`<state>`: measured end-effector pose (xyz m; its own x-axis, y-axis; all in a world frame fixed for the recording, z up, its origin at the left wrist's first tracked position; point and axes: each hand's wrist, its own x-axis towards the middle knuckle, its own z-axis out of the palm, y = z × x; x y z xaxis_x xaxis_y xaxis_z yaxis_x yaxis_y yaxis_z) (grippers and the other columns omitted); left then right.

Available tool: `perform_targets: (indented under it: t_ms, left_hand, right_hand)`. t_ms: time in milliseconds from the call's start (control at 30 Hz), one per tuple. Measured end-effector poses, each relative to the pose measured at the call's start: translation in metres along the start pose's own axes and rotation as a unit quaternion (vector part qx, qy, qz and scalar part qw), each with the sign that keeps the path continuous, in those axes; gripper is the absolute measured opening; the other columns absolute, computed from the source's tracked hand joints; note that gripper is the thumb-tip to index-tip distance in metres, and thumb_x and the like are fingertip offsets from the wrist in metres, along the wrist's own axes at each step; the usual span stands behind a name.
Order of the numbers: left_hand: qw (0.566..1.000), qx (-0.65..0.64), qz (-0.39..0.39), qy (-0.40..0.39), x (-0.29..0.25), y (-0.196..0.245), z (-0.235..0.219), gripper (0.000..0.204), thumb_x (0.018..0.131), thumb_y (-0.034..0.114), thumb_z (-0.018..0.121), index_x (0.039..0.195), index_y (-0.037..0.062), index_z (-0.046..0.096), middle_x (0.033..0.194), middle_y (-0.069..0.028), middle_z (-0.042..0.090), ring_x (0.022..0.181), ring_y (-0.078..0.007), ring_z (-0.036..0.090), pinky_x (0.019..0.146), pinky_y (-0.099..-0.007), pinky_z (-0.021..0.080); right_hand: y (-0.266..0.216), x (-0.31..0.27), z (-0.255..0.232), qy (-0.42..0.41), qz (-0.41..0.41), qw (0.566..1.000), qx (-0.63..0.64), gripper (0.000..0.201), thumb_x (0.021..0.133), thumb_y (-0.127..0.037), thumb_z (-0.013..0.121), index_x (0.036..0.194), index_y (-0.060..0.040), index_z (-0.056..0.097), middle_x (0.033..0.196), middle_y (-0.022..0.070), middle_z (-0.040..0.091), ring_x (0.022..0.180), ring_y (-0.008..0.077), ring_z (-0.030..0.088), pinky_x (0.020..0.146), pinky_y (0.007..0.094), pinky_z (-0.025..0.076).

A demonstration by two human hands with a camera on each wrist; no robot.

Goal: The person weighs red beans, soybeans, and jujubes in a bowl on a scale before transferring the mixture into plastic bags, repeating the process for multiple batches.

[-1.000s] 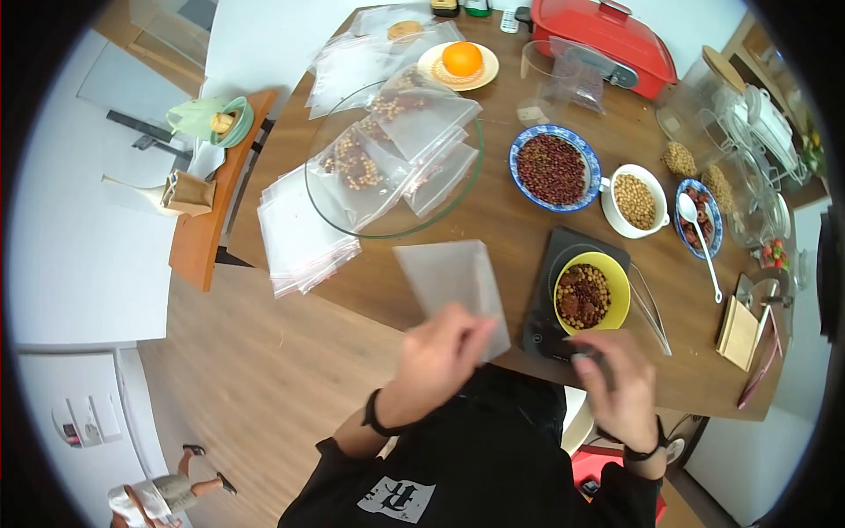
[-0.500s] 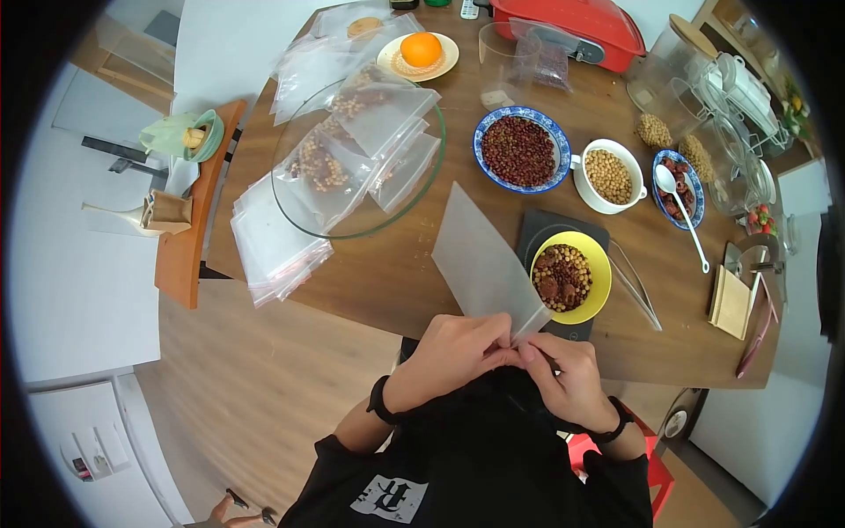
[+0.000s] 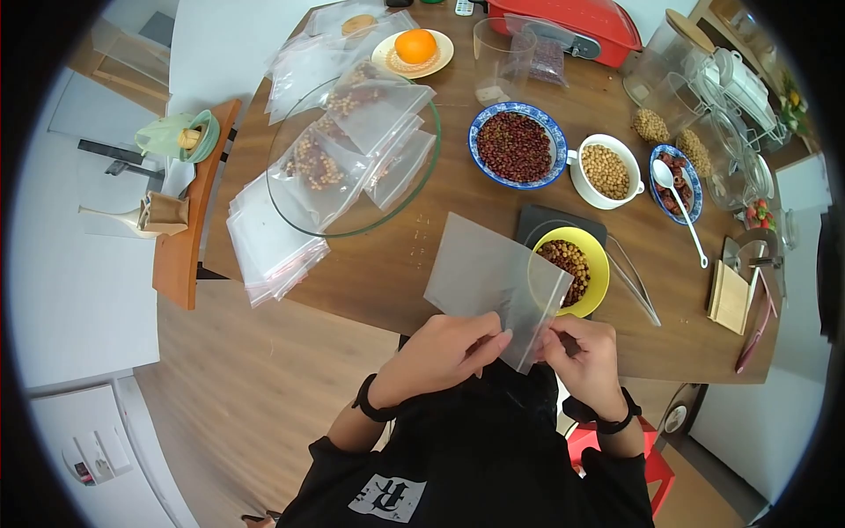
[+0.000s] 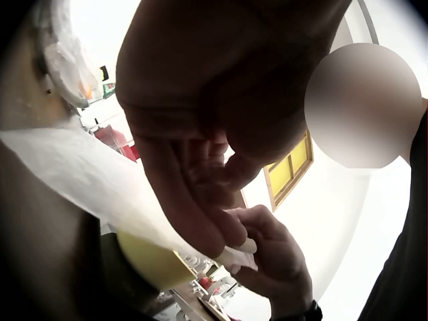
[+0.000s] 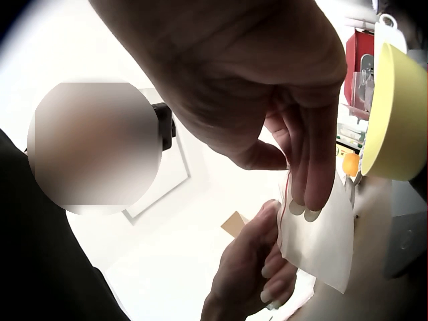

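A clear zip bag (image 3: pixel 493 268) is held between both hands, flat and tilted, overlapping the yellow bowl (image 3: pixel 601 286) in the head view. My left hand (image 3: pixel 444 352) grips the bag's near side between thumb and fingers. At the right corner, my right hand (image 3: pixel 585 356) pinches the bag's edge. A red line runs along that edge (image 5: pixel 286 200) in the right wrist view. The bowl holds chickpea-like beans, small dark red beans and stands on a black kitchen scale (image 3: pixel 563 220); the bag hides part of it.
Filled bags lie in a large glass bowl (image 3: pixel 438 167) at left, beside stacked zip bags (image 3: pixel 264 238). Behind stand a blue-rimmed bowl of red beans (image 3: pixel 515 145), a white bowl of chickpea-like beans (image 3: pixel 607 172) and a dish with a white spoon (image 3: pixel 682 202). Metal tongs (image 3: pixel 634 282) lie right of the scale.
One second ago the hands were apart, the bag in the left alone. The right hand came in and took its edge; the bag now lies flatter and its near edge is spread between the hands.
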<state>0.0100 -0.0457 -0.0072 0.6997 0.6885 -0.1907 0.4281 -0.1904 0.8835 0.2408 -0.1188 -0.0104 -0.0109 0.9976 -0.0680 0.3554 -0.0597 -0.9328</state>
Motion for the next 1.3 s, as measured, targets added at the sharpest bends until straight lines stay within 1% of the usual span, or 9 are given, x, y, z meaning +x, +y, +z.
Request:
perform_targets:
  t_ms: [100, 167, 400, 633, 800, 1000, 1067, 1133, 1300]
  left_hand:
    - [0.997, -0.032, 0.059, 0.026, 0.002, 0.009, 0.009, 0.024, 0.102, 0.024, 0.071, 0.097, 0.0049, 0.057, 0.078, -0.0113, 0.068, 0.067, -0.0263, 0.073, 0.058, -0.0364, 0.053]
    - [0.996, -0.006, 0.074, 0.042, 0.003, 0.011, 0.013, 0.024, 0.101, 0.024, 0.070, 0.098, 0.0047, 0.056, 0.078, -0.0114, 0.067, 0.066, -0.0281, 0.071, 0.058, -0.0375, 0.053]
    - [0.977, 0.105, 0.137, 0.122, 0.002, -0.006, 0.029, 0.019, 0.097, 0.016, 0.071, 0.091, 0.0055, 0.056, 0.075, -0.0121, 0.064, 0.062, -0.0344, 0.063, 0.054, -0.0417, 0.050]
    - [0.962, 0.186, 0.139, 0.145, 0.002, 0.002, 0.024, 0.018, 0.093, 0.010, 0.070, 0.082, 0.0058, 0.057, 0.068, -0.0094, 0.061, 0.057, -0.0294, 0.063, 0.050, -0.0369, 0.049]
    - [0.934, 0.184, 0.088, 0.295, -0.013, -0.003, 0.001, 0.018, 0.085, 0.004, 0.073, 0.079, 0.0065, 0.057, 0.061, -0.0076, 0.057, 0.051, -0.0263, 0.061, 0.048, -0.0352, 0.049]
    - [0.937, 0.189, 0.123, 0.266, -0.009, 0.008, 0.009, 0.019, 0.082, 0.003, 0.075, 0.079, 0.0078, 0.057, 0.061, -0.0071, 0.057, 0.052, -0.0241, 0.061, 0.049, -0.0346, 0.049]
    - [0.940, 0.180, 0.136, 0.258, -0.007, 0.012, 0.011, 0.019, 0.082, 0.003, 0.075, 0.079, 0.0080, 0.057, 0.062, -0.0069, 0.057, 0.053, -0.0234, 0.061, 0.049, -0.0344, 0.049]
    - [0.936, 0.205, 0.207, 0.197, -0.008, 0.014, 0.012, 0.019, 0.080, 0.004, 0.075, 0.079, 0.0092, 0.057, 0.063, -0.0058, 0.058, 0.053, -0.0229, 0.061, 0.050, -0.0341, 0.049]
    - [0.919, 0.224, 0.241, 0.215, -0.032, 0.016, -0.004, 0.020, 0.077, 0.003, 0.078, 0.080, 0.0086, 0.059, 0.061, -0.0037, 0.055, 0.050, -0.0212, 0.057, 0.048, -0.0324, 0.048]
  right_hand:
    - [-0.004, 0.002, 0.004, -0.017, -0.019, 0.999, 0.027, 0.009, 0.090, 0.001, 0.072, 0.099, 0.0050, 0.071, 0.080, 0.0132, 0.070, 0.066, 0.0217, 0.071, 0.061, 0.0311, 0.056]
    - [-0.008, 0.007, 0.005, -0.057, -0.111, 0.992, -0.029, 0.010, 0.091, 0.001, 0.072, 0.100, 0.0038, 0.070, 0.081, 0.0131, 0.068, 0.067, 0.0266, 0.069, 0.060, 0.0354, 0.053]
    - [-0.001, 0.009, 0.010, -0.054, -0.109, 0.993, -0.004, 0.008, 0.091, 0.000, 0.073, 0.097, 0.0019, 0.069, 0.081, 0.0135, 0.067, 0.066, 0.0299, 0.067, 0.059, 0.0379, 0.052]
    - [-0.009, 0.007, 0.019, 0.036, -0.101, 0.988, -0.113, 0.011, 0.082, 0.000, 0.076, 0.082, -0.0004, 0.065, 0.069, 0.0124, 0.065, 0.059, 0.0284, 0.067, 0.055, 0.0371, 0.052]
    - [0.001, 0.005, 0.008, 0.133, -0.037, 0.979, -0.152, 0.015, 0.079, 0.001, 0.078, 0.081, -0.0013, 0.064, 0.067, 0.0109, 0.064, 0.056, 0.0231, 0.066, 0.054, 0.0344, 0.053]
    - [-0.014, 0.006, 0.031, 0.188, -0.211, 0.943, -0.174, 0.017, 0.081, -0.002, 0.079, 0.096, -0.0034, 0.071, 0.120, 0.0174, 0.066, 0.070, 0.0253, 0.068, 0.060, 0.0354, 0.056]
    - [-0.028, 0.010, 0.035, 0.074, -0.211, 0.949, -0.223, 0.026, 0.081, -0.005, 0.080, 0.106, -0.0069, 0.075, 0.132, 0.0208, 0.058, 0.085, 0.0311, 0.069, 0.070, 0.0401, 0.058]
    - [-0.011, 0.008, 0.042, 0.042, -0.177, 0.955, -0.235, 0.036, 0.081, -0.011, 0.082, 0.116, -0.0060, 0.074, 0.124, 0.0197, 0.062, 0.093, 0.0358, 0.068, 0.075, 0.0439, 0.058]
    - [-0.028, 0.018, 0.024, 0.027, -0.047, 0.978, -0.203, 0.071, 0.071, -0.031, 0.094, 0.130, -0.0020, 0.066, 0.109, 0.0139, 0.069, 0.092, 0.0348, 0.071, 0.072, 0.0425, 0.058]
